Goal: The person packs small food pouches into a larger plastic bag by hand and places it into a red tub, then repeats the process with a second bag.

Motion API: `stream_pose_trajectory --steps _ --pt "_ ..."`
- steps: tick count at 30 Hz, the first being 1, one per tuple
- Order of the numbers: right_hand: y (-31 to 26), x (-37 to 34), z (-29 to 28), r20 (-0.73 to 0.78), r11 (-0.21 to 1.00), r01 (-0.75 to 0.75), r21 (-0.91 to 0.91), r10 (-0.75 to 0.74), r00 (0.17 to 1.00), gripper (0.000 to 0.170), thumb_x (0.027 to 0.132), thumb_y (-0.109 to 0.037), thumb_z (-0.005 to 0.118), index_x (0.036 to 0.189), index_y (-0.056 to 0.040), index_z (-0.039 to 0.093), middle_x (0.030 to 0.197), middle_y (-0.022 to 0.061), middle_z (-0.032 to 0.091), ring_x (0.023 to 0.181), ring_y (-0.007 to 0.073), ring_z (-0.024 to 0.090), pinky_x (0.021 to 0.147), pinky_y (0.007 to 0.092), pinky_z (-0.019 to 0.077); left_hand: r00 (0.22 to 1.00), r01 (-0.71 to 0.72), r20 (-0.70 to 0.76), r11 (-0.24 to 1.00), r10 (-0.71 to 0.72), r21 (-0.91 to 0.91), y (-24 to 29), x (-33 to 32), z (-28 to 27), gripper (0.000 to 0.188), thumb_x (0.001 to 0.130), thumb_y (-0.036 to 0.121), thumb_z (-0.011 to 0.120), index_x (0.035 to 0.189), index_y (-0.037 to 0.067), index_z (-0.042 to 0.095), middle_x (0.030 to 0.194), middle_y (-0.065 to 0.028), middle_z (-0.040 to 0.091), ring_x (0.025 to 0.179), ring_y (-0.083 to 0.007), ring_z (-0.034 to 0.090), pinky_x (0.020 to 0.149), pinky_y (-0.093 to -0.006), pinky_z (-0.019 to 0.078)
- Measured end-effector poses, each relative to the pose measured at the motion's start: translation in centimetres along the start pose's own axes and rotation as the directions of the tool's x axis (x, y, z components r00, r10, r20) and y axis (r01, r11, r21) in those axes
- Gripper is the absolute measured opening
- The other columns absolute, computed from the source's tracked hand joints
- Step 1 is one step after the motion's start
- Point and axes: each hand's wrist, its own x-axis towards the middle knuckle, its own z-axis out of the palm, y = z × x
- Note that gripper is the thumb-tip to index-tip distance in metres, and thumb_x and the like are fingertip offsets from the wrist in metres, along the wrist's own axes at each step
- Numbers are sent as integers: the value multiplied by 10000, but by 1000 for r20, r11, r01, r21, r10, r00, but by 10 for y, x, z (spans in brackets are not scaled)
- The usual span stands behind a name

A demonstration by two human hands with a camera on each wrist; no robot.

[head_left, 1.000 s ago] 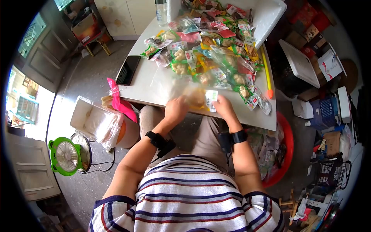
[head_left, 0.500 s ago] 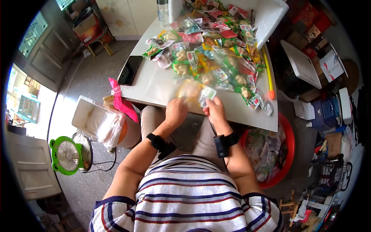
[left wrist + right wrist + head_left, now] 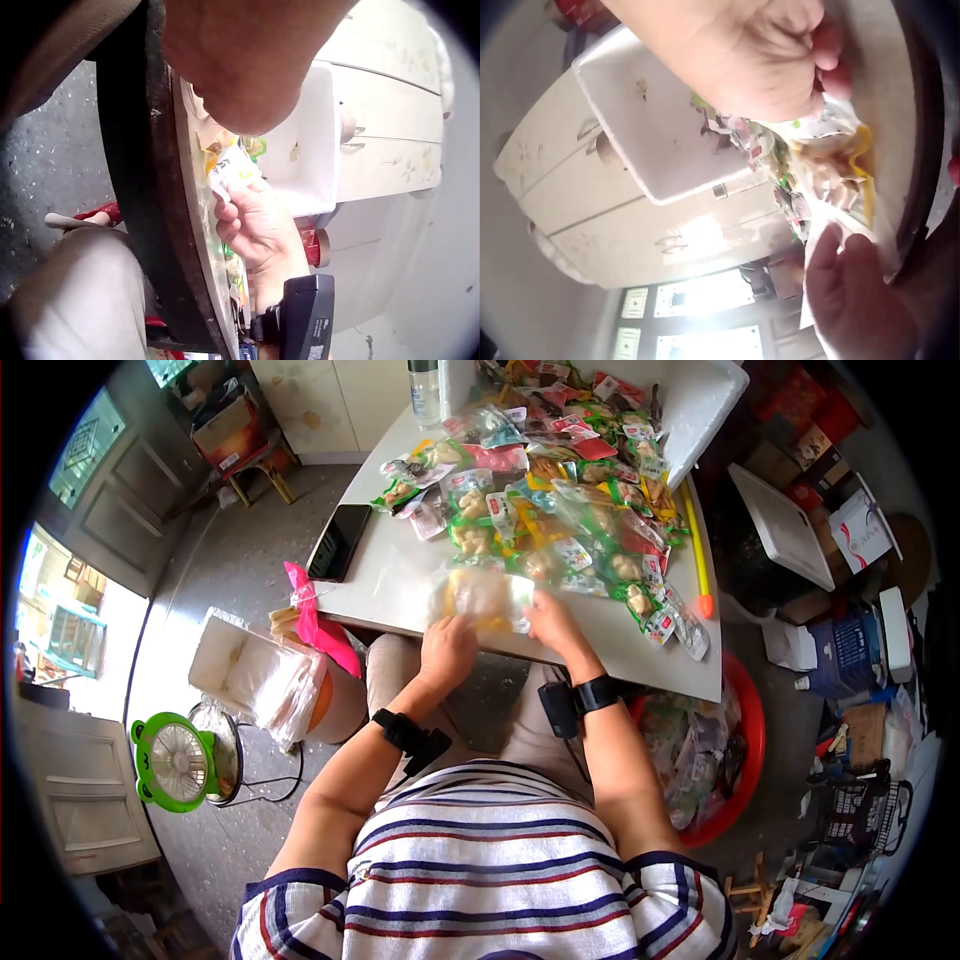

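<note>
A yellow-edged food packet (image 3: pixel 478 596) is held between both hands at the table's near edge, partly inside a clear plastic bag. The left hand (image 3: pixel 448 652) pinches the clear bag; in the right wrist view its thumb and fingers (image 3: pixel 859 259) grip the film. My right hand (image 3: pixel 560 626) pinches the packet's white end, as the left wrist view also shows with the hand (image 3: pixel 259 225) on the packet (image 3: pixel 234 169). Beyond them lies a heap of small packets (image 3: pixel 540 510) in green, yellow and red.
A phone (image 3: pixel 340 543) lies at the table's left edge, with a pink ribbon (image 3: pixel 318 625) below it. A white foam box (image 3: pixel 705 410) stands at the back. Along the right edge runs a yellow stick (image 3: pixel 693 550); a red basin (image 3: pixel 745 780) holds packets below.
The packet has moved left, further into the clear bag, blurred by motion. My right hand drew back and down, then went forward again with the packet's end.
</note>
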Motion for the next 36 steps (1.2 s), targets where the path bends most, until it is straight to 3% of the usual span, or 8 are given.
stream_pose_trajectory --steps 5,9,15,18,21,30,33,36 --pt "-5 -6 20 285 680 -303 668 143 948 133 775 -81 447 834 16 517 570 25 495 444 97 447 387 223 363 997 -57 -60 995 53 -83 -3 1 6 150 712 79 501 856 46 531 709 -123 530 687 -300 504 623 -367 399" --pt "17 17 22 -45 999 -32 36 34 998 136 767 -74 441 850 0 518 608 45 510 444 102 452 390 218 374 997 -70 -43 993 66 -98 0 1 0 144 717 71 497 855 46 531 703 -122 523 674 -302 500 620 -367 398" --pt "-2 16 34 44 942 -110 316 101 994 158 744 -88 444 854 -30 540 585 -12 494 426 48 427 366 183 327 998 -67 -10 991 66 -115 -2 0 3 168 698 71 467 855 76 526 718 -121 526 698 -309 492 627 -389 385" --pt "1 25 40 211 917 -124 380 45 977 136 733 -63 427 801 19 512 592 47 498 437 126 468 412 230 412 991 -133 -27 980 131 -150 4 4 -3 162 695 66 468 842 84 535 715 -122 532 690 -311 496 626 -389 390" --pt "-4 30 38 70 907 -151 393 134 989 133 726 -53 415 787 25 503 626 64 501 469 127 476 417 244 420 997 -66 38 992 70 -104 1 3 -3 171 716 73 506 882 47 534 778 -136 547 724 -303 514 650 -358 411" --pt "5 21 33 119 864 -69 499 11 993 190 734 -74 413 900 2 469 797 57 511 623 148 537 512 244 430 999 -26 41 994 30 -104 2 8 -2 108 698 118 486 791 96 534 728 -118 546 700 -313 503 631 -391 400" --pt "0 11 12 21 863 -79 498 79 997 163 736 -91 434 864 -10 494 765 57 525 624 140 536 517 241 418 995 -70 89 981 55 180 8 11 -4 68 678 134 492 723 90 517 710 -102 528 718 -300 500 629 -387 403" --pt "18 26 -6 -187 976 86 200 -48 981 149 745 -127 460 825 -15 516 730 87 551 631 179 550 530 280 418 974 -161 194 964 120 210 5 15 2 52 667 132 492 674 80 498 697 -90 511 724 -287 494 621 -388 403"
